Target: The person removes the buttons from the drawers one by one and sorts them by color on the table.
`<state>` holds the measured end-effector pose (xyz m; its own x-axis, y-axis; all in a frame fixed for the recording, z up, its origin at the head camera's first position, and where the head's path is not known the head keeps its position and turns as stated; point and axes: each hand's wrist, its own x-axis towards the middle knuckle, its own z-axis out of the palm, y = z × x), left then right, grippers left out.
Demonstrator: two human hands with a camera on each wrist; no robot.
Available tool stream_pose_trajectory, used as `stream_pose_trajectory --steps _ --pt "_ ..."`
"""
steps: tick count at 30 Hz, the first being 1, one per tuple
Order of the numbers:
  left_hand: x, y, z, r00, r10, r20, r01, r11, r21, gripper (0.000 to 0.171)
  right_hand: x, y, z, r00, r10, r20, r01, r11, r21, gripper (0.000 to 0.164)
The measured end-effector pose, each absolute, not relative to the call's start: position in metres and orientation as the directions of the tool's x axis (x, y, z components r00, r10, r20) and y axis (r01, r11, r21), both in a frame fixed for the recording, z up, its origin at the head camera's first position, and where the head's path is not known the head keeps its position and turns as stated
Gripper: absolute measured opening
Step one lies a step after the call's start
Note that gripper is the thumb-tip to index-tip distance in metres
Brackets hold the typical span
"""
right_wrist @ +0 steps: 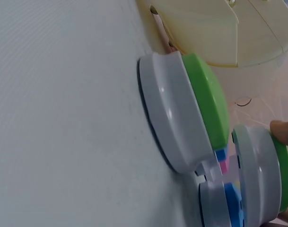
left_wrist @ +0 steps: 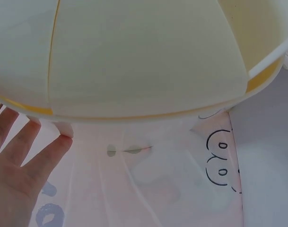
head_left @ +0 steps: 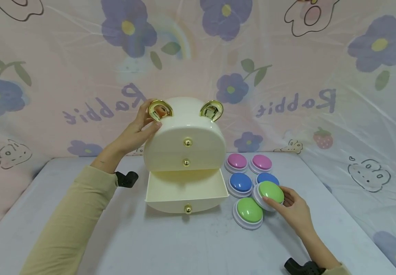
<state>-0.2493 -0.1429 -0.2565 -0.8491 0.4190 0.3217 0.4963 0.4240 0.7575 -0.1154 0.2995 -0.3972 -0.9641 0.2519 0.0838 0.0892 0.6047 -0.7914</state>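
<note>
A cream drawer box (head_left: pixel 184 149) with two gold ears stands on the white table, its bottom drawer (head_left: pixel 187 189) pulled out with nothing in it. My left hand (head_left: pixel 137 128) rests on the box's upper left side by the gold ear; in the left wrist view its fingers (left_wrist: pixel 49 153) touch the edge. With thumb and fingers, my right hand (head_left: pixel 296 210) grips a green push button (head_left: pixel 271 192) with a white base, raised and tilted above the table. Another green button (head_left: pixel 249 211) sits just left of it. A blue button (head_left: pixel 266 178) is partly hidden behind the held one.
Left of the partly hidden blue button lies another blue button (head_left: pixel 241 183). Two pink buttons (head_left: pixel 237 162) stand farther back, right of the box. A printed cloth (head_left: pixel 191 68) hangs behind the table (head_left: pixel 156 244). A black wrist camera (head_left: pixel 127 179) is on the left wrist.
</note>
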Motion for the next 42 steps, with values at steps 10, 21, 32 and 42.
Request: stream_pose_trajectory --steps 10,21,32,42 --pt "-0.249 -0.142 -0.256 -0.844 0.423 0.330 0.504 0.414 0.758 0.072 -0.102 0.315 -0.397 -0.962 0.274 -0.005 0.184 0.630 -0.754 0.082" --pt "-0.249 -0.142 -0.257 -0.842 0.422 0.336 0.510 0.418 0.752 0.073 -0.096 0.326 -0.409 -0.970 0.243 -0.030 0.203 0.727 -0.656 0.085" --pt "-0.248 -0.142 -0.258 -0.854 0.413 0.318 0.489 0.427 0.761 0.073 -0.101 0.327 -0.414 -0.982 0.191 -0.006 0.151 0.752 -0.642 0.084" --pt "-0.249 -0.142 -0.258 -0.847 0.417 0.328 0.500 0.420 0.757 0.073 -0.103 0.325 -0.407 -0.991 0.132 -0.005 0.107 0.779 -0.617 0.087"
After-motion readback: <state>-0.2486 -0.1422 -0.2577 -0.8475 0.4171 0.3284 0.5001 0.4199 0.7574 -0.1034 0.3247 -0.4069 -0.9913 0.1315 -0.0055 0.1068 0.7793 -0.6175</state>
